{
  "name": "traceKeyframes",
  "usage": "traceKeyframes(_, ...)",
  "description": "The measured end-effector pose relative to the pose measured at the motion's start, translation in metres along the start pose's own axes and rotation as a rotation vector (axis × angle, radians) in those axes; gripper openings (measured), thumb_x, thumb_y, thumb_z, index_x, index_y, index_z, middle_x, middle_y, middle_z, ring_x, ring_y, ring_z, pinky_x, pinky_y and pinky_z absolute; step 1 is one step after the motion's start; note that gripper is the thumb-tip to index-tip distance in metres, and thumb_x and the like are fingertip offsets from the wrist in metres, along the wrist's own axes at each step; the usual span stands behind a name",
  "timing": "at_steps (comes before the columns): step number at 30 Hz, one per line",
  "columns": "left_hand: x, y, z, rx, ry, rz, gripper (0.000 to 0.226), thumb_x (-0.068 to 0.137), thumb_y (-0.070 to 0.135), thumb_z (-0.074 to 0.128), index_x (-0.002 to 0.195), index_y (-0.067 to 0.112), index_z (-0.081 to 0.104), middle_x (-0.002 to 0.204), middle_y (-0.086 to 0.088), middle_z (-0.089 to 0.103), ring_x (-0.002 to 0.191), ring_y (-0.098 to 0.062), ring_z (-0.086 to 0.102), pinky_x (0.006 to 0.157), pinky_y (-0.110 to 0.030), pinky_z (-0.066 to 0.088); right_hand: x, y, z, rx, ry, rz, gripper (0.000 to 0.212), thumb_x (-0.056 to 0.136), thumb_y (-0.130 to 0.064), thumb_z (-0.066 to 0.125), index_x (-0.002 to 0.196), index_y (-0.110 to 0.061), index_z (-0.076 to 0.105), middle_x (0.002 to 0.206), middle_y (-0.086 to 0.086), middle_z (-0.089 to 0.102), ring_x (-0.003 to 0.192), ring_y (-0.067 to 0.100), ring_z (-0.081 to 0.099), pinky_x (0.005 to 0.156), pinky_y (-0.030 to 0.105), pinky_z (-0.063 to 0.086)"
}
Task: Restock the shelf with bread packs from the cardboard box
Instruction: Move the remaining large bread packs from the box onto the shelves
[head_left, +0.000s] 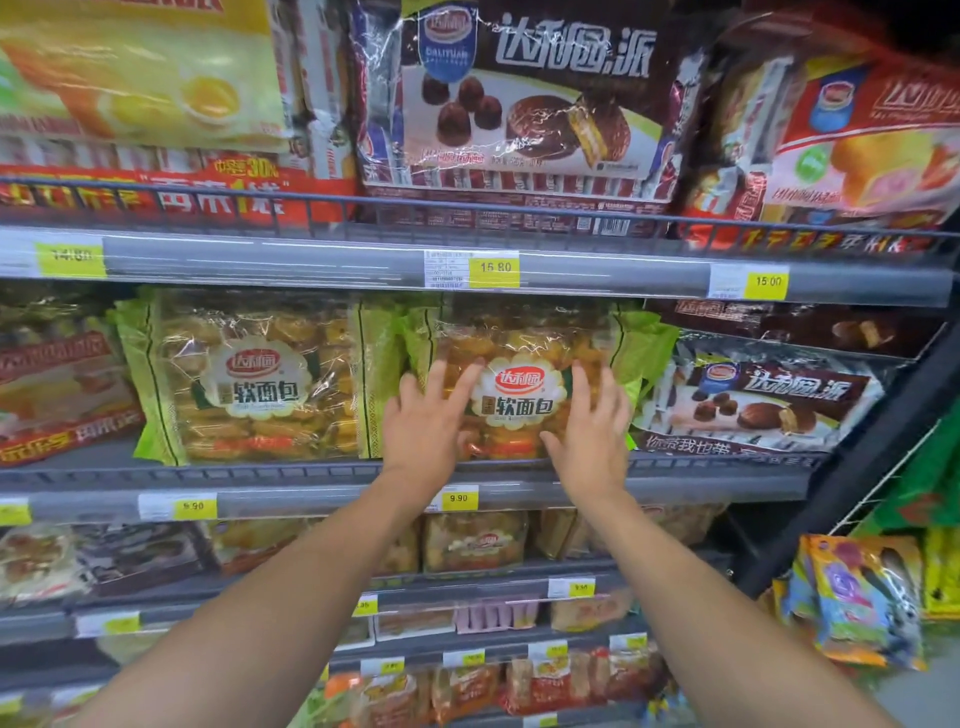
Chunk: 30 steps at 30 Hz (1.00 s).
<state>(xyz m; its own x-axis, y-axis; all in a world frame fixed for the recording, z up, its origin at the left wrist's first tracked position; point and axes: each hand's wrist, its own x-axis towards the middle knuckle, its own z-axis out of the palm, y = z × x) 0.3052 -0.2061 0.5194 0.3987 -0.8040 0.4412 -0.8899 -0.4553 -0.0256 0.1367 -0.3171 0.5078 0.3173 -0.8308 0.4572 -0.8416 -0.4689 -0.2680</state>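
A green-edged clear bread pack (517, 338) stands upright on the middle shelf (311, 473), its white label facing me. My left hand (426, 421) lies flat on its left side with fingers spread. My right hand (592, 426) rests with straight fingers on its right side. A second identical bread pack (244, 379) stands to its left, touching it. The cardboard box is out of view.
Chocolate pie bags (753, 400) fill the shelf to the right and red packs (57, 395) the left. The upper shelf holds large cake bags (519, 98). Lower shelves carry smaller bread packs (472, 540). Hanging snack bags (862, 597) sit at the right end.
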Motion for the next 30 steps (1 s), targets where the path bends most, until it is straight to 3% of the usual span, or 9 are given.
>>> traceKeyframes(4, -0.004, -0.004, 0.001, 0.003, -0.004, 0.031, 0.1, 0.086, 0.052, 0.073, 0.157, 0.043, 0.004, 0.161, -0.009, 0.022, 0.131, -0.042, 0.042, 0.093, -0.049, 0.049, -0.002, 0.001, 0.0, 0.017, -0.022, -0.004, 0.103, 0.079, -0.036, 0.082, 0.156, -0.028, 0.014, 0.164, 0.011, 0.01, 0.147, 0.041, 0.016, 0.101, 0.051, 0.049)
traceKeyframes(8, -0.017, -0.01, -0.005, -0.047, -0.019, 0.069, 0.102, 0.09, 0.053, 0.068, 0.159, 0.043, -0.007, 0.169, -0.008, 0.007, 0.143, -0.047, 0.033, 0.109, -0.056, 0.04, -0.008, 0.005, -0.005, 0.032, -0.053, -0.021, 0.106, 0.079, -0.038, 0.081, 0.158, -0.03, 0.01, 0.166, 0.008, 0.006, 0.149, 0.039, 0.012, 0.106, 0.055, 0.047)
traceKeyframes(11, -0.035, -0.018, -0.009, -0.05, 0.008, 0.085, 0.098, 0.093, 0.053, 0.062, 0.159, 0.042, -0.01, 0.171, -0.004, -0.009, 0.152, -0.049, 0.012, 0.121, -0.058, 0.024, -0.019, 0.008, -0.008, 0.033, -0.054, -0.039, 0.105, 0.082, -0.042, 0.077, 0.159, -0.031, 0.006, 0.168, 0.006, 0.0, 0.151, 0.038, 0.011, 0.114, 0.06, 0.034)
traceKeyframes(15, -0.076, -0.04, -0.004, -0.071, 0.044, 0.097, 0.091, 0.095, 0.048, 0.061, 0.162, 0.038, -0.001, 0.172, -0.006, -0.003, 0.157, -0.038, 0.003, 0.123, -0.057, 0.023, -0.046, 0.004, -0.007, 0.013, -0.069, -0.076, 0.096, 0.089, -0.046, 0.066, 0.159, -0.03, 0.002, 0.169, 0.006, -0.003, 0.154, 0.033, 0.008, 0.121, 0.06, 0.016)
traceKeyframes(18, -0.108, -0.058, -0.003, -0.057, 0.039, 0.079, 0.078, 0.096, 0.042, 0.061, 0.16, 0.033, 0.018, 0.171, -0.008, 0.011, 0.156, -0.034, 0.015, 0.12, -0.054, 0.03, -0.072, -0.007, -0.006, 0.065, -0.057, -0.152, 0.086, 0.092, -0.042, 0.062, 0.159, -0.027, 0.01, 0.167, 0.007, 0.01, 0.152, 0.031, 0.015, 0.122, 0.055, 0.017)
traceKeyframes(20, -0.126, -0.069, -0.005, -0.073, 0.079, 0.063, 0.061, 0.095, 0.039, 0.065, 0.149, 0.026, 0.041, 0.165, -0.009, 0.029, 0.147, -0.033, 0.035, 0.111, -0.05, 0.042, -0.09, -0.016, -0.005, 0.121, -0.037, -0.224, 0.075, 0.093, -0.036, 0.06, 0.157, -0.024, 0.022, 0.165, 0.006, 0.02, 0.15, 0.029, 0.022, 0.122, 0.053, 0.022)
traceKeyframes(22, -0.143, -0.079, -0.005, -0.076, 0.098, 0.06, 0.05, 0.093, 0.037, 0.068, 0.138, 0.023, 0.051, 0.155, -0.007, 0.044, 0.134, -0.03, 0.047, 0.1, -0.045, 0.047, -0.109, -0.025, -0.004, 0.173, -0.037, -0.274, 0.064, 0.093, -0.031, 0.058, 0.152, -0.023, 0.034, 0.16, 0.003, 0.029, 0.146, 0.026, 0.028, 0.119, 0.05, 0.027)
traceKeyframes(26, -0.169, -0.111, 0.003, -0.123, -0.016, 0.114, 0.041, 0.095, 0.039, 0.062, 0.133, 0.024, 0.056, 0.138, 0.0, 0.055, 0.117, -0.024, 0.058, 0.089, -0.038, 0.052, -0.139, -0.045, 0.004, 0.218, -0.028, -0.369, 0.047, 0.091, -0.024, 0.059, 0.137, -0.021, 0.053, 0.142, 0.0, 0.05, 0.132, 0.022, 0.045, 0.11, 0.045, 0.039)
traceKeyframes(30, -0.19, -0.15, 0.01, -0.187, -0.202, 0.181, 0.049, 0.096, 0.044, 0.057, 0.142, 0.029, 0.05, 0.142, 0.005, 0.054, 0.125, -0.021, 0.055, 0.094, -0.039, 0.053, -0.163, -0.066, 0.017, 0.162, -0.102, -0.425, 0.028, 0.09, -0.022, 0.06, 0.118, -0.025, 0.065, 0.114, -0.008, 0.064, 0.112, 0.016, 0.057, 0.093, 0.037, 0.045)
